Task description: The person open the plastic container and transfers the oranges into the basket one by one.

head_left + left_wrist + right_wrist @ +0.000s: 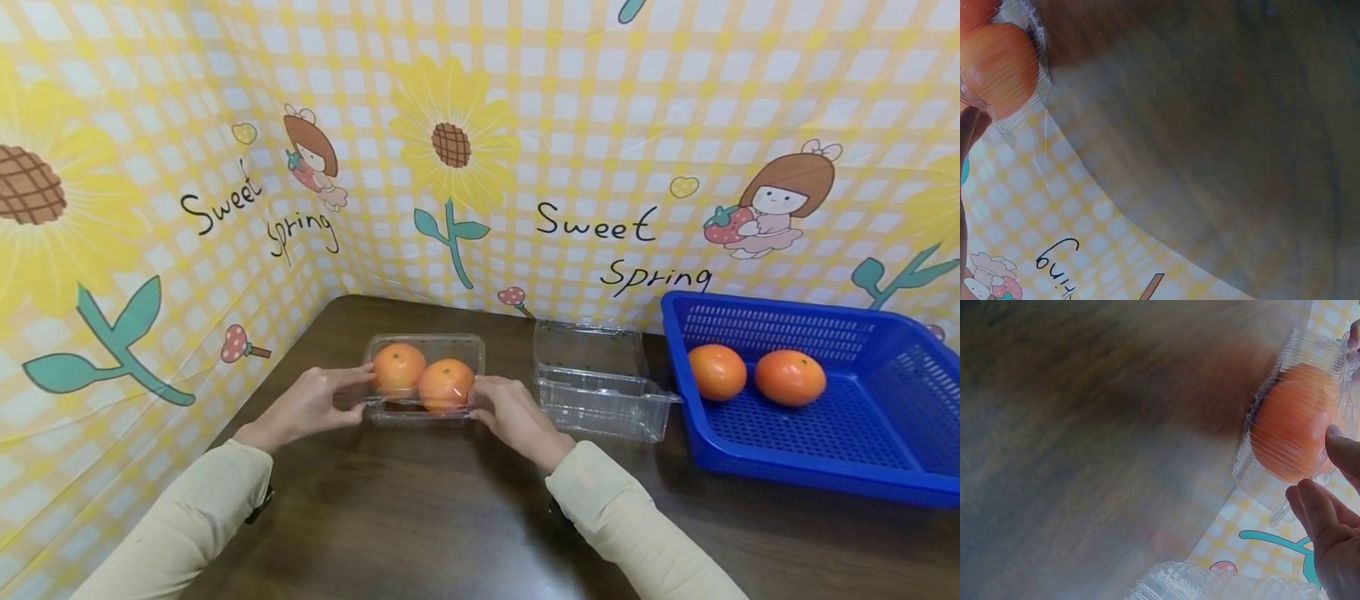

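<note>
A clear plastic clamshell box (397,413) sits on the brown table, holding two oranges, one on the left (399,369) and one on the right (447,383). Its lid lies over the fruit. At the box's left end, my left hand (311,404) pinches the edge between fingers and thumb. My right hand (521,421) grips the opposite end, thumb and fingers at the rim. From the right wrist view, an orange (1291,431) shows through the ribbed plastic beside the fingers. Only a sliver of the left hand (972,128) appears in the left wrist view.
Right of the hands stands another clear plastic box (600,408) with its lid raised. A blue basket (810,477) at the far right holds two more oranges, one by its left wall (717,372) and one beside it (790,377). Yellow checked cloth (480,250) hangs behind the table (390,517).
</note>
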`<state>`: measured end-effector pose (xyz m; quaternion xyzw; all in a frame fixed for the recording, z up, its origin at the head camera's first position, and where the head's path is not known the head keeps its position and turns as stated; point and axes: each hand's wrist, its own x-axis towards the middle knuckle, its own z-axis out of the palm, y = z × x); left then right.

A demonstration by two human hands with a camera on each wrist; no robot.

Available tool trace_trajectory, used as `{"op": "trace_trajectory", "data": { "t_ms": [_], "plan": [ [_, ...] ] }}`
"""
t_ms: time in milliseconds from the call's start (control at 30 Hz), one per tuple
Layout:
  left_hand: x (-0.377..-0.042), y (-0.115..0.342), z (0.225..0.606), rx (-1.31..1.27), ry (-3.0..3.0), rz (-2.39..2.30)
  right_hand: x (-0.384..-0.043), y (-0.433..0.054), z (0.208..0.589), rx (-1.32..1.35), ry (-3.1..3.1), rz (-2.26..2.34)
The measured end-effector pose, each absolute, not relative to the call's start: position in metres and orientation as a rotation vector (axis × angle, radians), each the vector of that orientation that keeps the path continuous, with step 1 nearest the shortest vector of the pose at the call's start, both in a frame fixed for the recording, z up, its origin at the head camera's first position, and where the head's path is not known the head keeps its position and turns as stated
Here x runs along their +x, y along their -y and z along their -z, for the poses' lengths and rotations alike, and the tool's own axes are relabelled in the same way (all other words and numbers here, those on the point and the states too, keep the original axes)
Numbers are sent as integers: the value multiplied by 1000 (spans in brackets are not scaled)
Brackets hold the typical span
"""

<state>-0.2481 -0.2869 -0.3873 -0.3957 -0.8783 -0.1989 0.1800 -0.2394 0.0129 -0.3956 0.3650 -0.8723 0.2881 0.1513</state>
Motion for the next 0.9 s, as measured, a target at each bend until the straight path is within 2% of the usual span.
{"op": "trace_trajectory", "data": {
  "t_ms": [400,900],
  "plan": [
    [-249,285,392,-1091,2428,560,-238,-14,395,1033,2523,-826],
    [-241,291,380,-1034,2566,517,-240,-14,393,1032,2544,-837]
  ]
}}
